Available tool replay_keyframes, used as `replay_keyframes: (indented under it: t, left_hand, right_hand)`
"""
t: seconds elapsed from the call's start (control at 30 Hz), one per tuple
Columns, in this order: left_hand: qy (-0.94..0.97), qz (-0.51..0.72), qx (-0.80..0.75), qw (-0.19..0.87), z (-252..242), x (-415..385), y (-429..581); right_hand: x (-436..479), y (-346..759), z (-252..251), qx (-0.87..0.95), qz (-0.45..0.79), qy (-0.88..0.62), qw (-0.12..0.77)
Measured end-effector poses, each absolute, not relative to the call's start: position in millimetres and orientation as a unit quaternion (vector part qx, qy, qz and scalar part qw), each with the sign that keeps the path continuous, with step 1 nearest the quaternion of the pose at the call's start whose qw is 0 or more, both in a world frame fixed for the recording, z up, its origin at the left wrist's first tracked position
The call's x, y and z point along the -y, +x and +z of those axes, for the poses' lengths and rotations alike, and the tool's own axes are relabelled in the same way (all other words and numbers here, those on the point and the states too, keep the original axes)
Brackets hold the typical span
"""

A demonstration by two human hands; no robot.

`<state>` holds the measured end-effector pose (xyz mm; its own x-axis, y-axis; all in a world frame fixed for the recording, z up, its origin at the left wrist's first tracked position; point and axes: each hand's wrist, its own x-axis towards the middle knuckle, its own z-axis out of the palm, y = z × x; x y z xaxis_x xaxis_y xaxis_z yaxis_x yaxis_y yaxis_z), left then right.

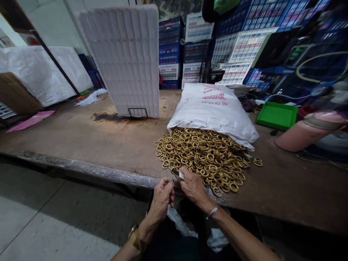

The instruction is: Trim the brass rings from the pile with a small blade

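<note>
The table (130,145) is brown, with a shiny strip along the left part of its near edge and a dark stain toward the far edge. Stacked blue and white crates (170,54) stand beyond the far edge. A white ribbed panel (130,61) stands near the far edge, left of centre, leaning slightly, with a black wire stand at its foot. A white sack (212,108) with red print lies right of the panel, its mouth toward the near edge. A heap of brass-coloured rings (201,156) spreads from that mouth almost to the near edge. A pink bottle (307,132), tilted, lies toward the right edge; a green tray (277,116) sits just beyond it, toward the far right corner. Both hands are at the near edge, close together. The right hand (194,186), a metal bangle on its wrist, is closed round a small tool (181,176) with a dark tip, directly in front of the rings. The left hand (162,195) is curled closed, fingertips together; whether it grips anything cannot be determined. A stray ring (258,165), possibly two overlapped, lies apart, right of the heap.
</note>
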<state>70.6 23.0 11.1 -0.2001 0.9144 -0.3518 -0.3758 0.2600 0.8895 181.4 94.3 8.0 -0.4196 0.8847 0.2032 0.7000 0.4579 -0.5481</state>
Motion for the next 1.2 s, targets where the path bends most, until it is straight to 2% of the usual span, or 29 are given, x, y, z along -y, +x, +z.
replay_keyframes:
  t: [0.13,0.27,0.43,0.63,0.73,0.83,1.03,1.2]
  left_hand:
    - [0.28,0.533,-0.585,0.543,15,-26,78]
    - [0.303,0.522,-0.57,0.558,21,-28,89]
    - [0.318,0.527,-0.573,0.542,22,-29,100]
    - [0.487,0.529,-0.597,0.357,18,-30,96]
    - [0.535,0.508,-0.59,0.328,18,-28,94]
    - [0.522,0.515,-0.569,0.372,19,-26,97]
    - [0.376,0.466,-0.544,0.588,21,-22,101]
    - [0.334,0.475,-0.503,0.64,23,-19,100]
  right_hand:
    - [-87,186,19,0.725,0.361,-0.485,0.332]
    - [-74,191,24,0.663,0.462,-0.463,0.363]
    - [-68,196,21,0.631,0.491,-0.459,0.387]
    - [-70,208,25,0.64,0.499,-0.454,0.368]
    - [-71,212,20,0.647,0.48,-0.472,0.359]
    - [-71,214,14,0.648,0.471,-0.482,0.357]
    - [-68,218,19,0.663,0.458,-0.474,0.356]
    - [-67,220,22,0.673,0.473,-0.453,0.344]
